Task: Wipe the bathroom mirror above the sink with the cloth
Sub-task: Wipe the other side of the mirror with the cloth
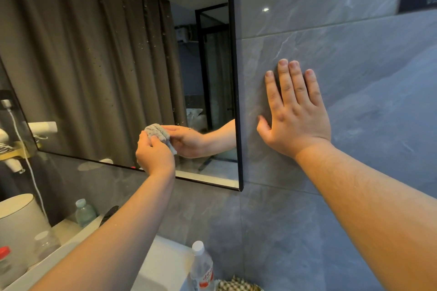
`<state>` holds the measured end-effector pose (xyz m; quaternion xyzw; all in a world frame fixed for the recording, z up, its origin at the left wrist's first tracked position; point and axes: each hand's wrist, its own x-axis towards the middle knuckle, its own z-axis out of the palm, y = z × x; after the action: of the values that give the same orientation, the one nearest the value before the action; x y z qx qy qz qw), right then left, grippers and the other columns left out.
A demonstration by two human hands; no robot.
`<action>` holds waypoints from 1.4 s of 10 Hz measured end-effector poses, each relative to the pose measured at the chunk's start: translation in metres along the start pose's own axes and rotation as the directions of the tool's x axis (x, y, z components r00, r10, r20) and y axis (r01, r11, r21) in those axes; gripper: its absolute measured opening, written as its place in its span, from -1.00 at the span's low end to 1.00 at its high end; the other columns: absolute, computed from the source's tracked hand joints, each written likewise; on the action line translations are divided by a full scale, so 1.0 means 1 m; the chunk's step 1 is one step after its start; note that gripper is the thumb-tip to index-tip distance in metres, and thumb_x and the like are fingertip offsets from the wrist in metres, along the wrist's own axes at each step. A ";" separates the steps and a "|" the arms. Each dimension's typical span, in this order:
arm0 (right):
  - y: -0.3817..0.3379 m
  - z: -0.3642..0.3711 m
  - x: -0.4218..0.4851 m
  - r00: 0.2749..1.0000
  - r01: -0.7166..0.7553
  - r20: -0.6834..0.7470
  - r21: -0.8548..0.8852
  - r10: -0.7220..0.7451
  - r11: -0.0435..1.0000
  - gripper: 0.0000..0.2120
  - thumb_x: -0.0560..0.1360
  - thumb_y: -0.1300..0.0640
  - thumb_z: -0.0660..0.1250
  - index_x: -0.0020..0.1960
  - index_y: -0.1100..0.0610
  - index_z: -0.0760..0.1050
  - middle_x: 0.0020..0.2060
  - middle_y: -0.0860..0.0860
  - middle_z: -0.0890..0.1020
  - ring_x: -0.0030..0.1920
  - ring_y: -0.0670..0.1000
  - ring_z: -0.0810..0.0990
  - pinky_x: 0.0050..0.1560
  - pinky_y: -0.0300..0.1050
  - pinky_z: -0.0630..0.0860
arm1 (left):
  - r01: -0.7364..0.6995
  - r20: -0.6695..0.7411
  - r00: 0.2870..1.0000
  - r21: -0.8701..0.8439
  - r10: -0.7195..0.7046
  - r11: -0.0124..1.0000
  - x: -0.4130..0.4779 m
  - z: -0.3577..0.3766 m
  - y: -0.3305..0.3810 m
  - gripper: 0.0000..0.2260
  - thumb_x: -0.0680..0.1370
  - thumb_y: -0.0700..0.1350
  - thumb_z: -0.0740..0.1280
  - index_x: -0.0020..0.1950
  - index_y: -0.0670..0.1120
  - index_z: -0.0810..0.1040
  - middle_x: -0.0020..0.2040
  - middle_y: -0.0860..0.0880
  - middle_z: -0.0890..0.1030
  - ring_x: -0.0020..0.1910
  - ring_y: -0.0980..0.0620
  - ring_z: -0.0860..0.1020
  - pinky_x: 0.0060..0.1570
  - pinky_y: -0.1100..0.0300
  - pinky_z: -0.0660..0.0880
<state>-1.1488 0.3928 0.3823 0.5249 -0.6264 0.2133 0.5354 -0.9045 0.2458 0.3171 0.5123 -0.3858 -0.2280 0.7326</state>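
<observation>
Two bare forearms reaching up from lower frame: left hand [155, 155] bunched around soft, light grey cloth [157, 133], pressed to mirror [106, 66] at centre; right hand [295, 113] open, flat against tiled wall [354, 54]. Best kept wadded in palm; droplets remaining upper glass.

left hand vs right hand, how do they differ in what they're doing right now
The left hand is curled shut around a grey cloth, pressing it on the mirror near its lower edge. The right hand holds nothing.

The left hand's fingers are bent; the right hand lies flat and open, fingers pointing up.

The left hand is on glass; the right hand rests on the grey tiled wall beside the mirror's frame.

Both are bare.
</observation>
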 end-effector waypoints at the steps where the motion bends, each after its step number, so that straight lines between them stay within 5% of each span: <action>1: 0.000 0.000 0.000 1.000 0.001 0.002 0.006 -0.001 1.000 -0.18 0.52 -0.15 0.20 0.60 0.23 -0.01 0.59 0.25 -0.01 0.59 0.23 -0.08 0.57 0.15 -0.22 | -0.069 0.028 0.997 0.044 0.068 0.997 -0.014 0.007 0.002 -0.63 0.65 -0.12 0.13 0.45 -0.11 0.39 0.42 -0.03 0.44 0.41 -0.01 0.38 0.37 0.21 0.26; 3: 0.000 0.001 0.000 1.000 0.002 0.000 0.002 -0.002 1.000 -0.19 0.51 -0.16 0.10 0.61 0.23 -0.02 0.59 0.26 -0.02 0.59 0.23 -0.08 0.57 0.16 -0.21 | -0.299 0.144 0.947 0.053 0.289 0.953 -0.048 0.013 0.009 -0.59 0.65 -0.16 0.18 0.51 -0.14 0.28 0.52 -0.02 0.28 0.53 0.07 0.16 0.40 0.36 0.08; 5: 0.000 0.001 0.000 1.000 0.003 0.003 0.009 -0.003 1.000 -0.20 0.51 -0.17 0.09 0.60 0.24 -0.01 0.59 0.26 -0.02 0.59 0.23 -0.08 0.57 0.16 -0.22 | -0.558 0.264 0.804 0.022 0.533 0.830 -0.078 0.019 0.000 -0.56 0.62 -0.24 0.22 0.50 -0.19 0.28 0.50 -0.06 0.29 0.54 0.05 0.14 0.50 0.11 0.15; 6: -0.001 0.001 0.000 1.000 0.000 0.005 0.009 0.000 1.000 -0.19 0.51 -0.17 0.09 0.60 0.23 -0.02 0.59 0.26 -0.02 0.59 0.23 -0.08 0.57 0.16 -0.22 | -0.838 0.333 0.493 -0.066 0.804 0.542 -0.087 0.021 -0.007 -0.63 0.62 -0.25 0.19 0.44 -0.25 0.33 0.44 -0.12 0.33 0.50 -0.05 0.23 0.48 0.01 0.19; 7: 0.000 0.002 0.000 1.000 0.000 0.006 0.013 0.000 1.000 -0.19 0.51 -0.17 0.09 0.60 0.23 -0.02 0.59 0.26 -0.02 0.59 0.23 -0.08 0.57 0.16 -0.21 | -0.972 0.430 0.107 -0.144 0.897 0.186 -0.086 0.020 -0.019 -0.62 0.55 -0.39 0.27 0.37 -0.28 0.42 0.41 -0.20 0.38 0.46 -0.16 0.30 0.43 -0.14 0.26; 9: 0.000 0.001 0.000 1.000 0.002 0.008 0.016 -0.002 1.000 -0.19 0.51 -0.17 0.10 0.61 0.23 -0.02 0.59 0.25 -0.01 0.59 0.23 -0.08 0.57 0.15 -0.21 | -0.980 0.505 -0.006 -0.173 0.863 0.095 -0.060 0.012 -0.011 -0.61 0.55 -0.41 0.18 0.39 -0.29 0.39 0.43 -0.20 0.35 0.48 -0.16 0.27 0.46 -0.08 0.22; 10: 0.000 0.000 0.000 1.000 0.006 0.017 0.017 -0.006 1.000 -0.19 0.51 -0.17 0.09 0.61 0.22 -0.03 0.59 0.25 -0.03 0.59 0.23 -0.10 0.57 0.16 -0.21 | -0.958 0.467 0.214 -0.071 0.858 0.278 -0.044 0.003 -0.027 -0.65 0.60 -0.33 0.15 0.38 -0.28 0.40 0.43 -0.17 0.34 0.48 -0.09 0.26 0.48 0.01 0.19; 11: 0.000 0.000 -0.001 1.000 0.000 0.016 0.019 0.000 1.000 -0.19 0.51 -0.17 0.09 0.61 0.22 -0.03 0.59 0.25 -0.04 0.59 0.22 -0.11 0.57 0.16 -0.21 | -0.834 0.398 0.519 0.038 0.757 0.551 -0.038 -0.007 -0.047 -0.64 0.59 -0.27 0.16 0.39 -0.28 0.40 0.41 -0.09 0.34 0.46 0.04 0.24 0.48 0.27 0.12; 12: 0.000 0.001 0.000 1.000 0.001 0.016 0.016 -0.001 1.000 -0.19 0.51 -0.18 0.09 0.61 0.22 -0.04 0.59 0.24 -0.04 0.59 0.22 -0.11 0.57 0.16 -0.21 | -0.437 0.277 0.877 0.120 0.392 0.892 -0.035 -0.012 -0.060 -0.62 0.59 -0.31 0.22 0.41 -0.22 0.43 0.44 -0.09 0.39 0.44 -0.04 0.33 0.39 0.39 0.16; 13: 0.000 0.001 0.000 1.000 0.003 0.011 0.021 -0.003 1.000 -0.19 0.51 -0.17 0.09 0.61 0.22 -0.04 0.59 0.25 -0.03 0.59 0.23 -0.10 0.57 0.15 -0.22 | -0.016 0.143 0.990 0.132 -0.003 0.991 -0.027 -0.017 -0.074 -0.62 0.61 -0.25 0.21 0.44 -0.16 0.40 0.45 -0.09 0.39 0.42 -0.06 0.37 0.37 0.26 0.22; 14: 0.000 0.001 0.000 1.000 0.001 0.006 0.016 -0.001 1.000 -0.20 0.52 -0.17 0.09 0.61 0.22 -0.04 0.59 0.25 -0.03 0.59 0.23 -0.10 0.57 0.15 -0.23 | 0.190 0.063 0.979 0.046 -0.192 0.981 -0.023 -0.015 -0.070 -0.62 0.61 -0.22 0.20 0.45 -0.12 0.40 0.38 -0.08 0.48 0.33 -0.08 0.47 0.25 0.26 0.30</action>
<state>-1.1493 0.3925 0.3818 0.5301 -0.6261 0.2166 0.5292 -0.9020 0.2446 0.2418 0.5536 -0.3639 -0.3067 0.6835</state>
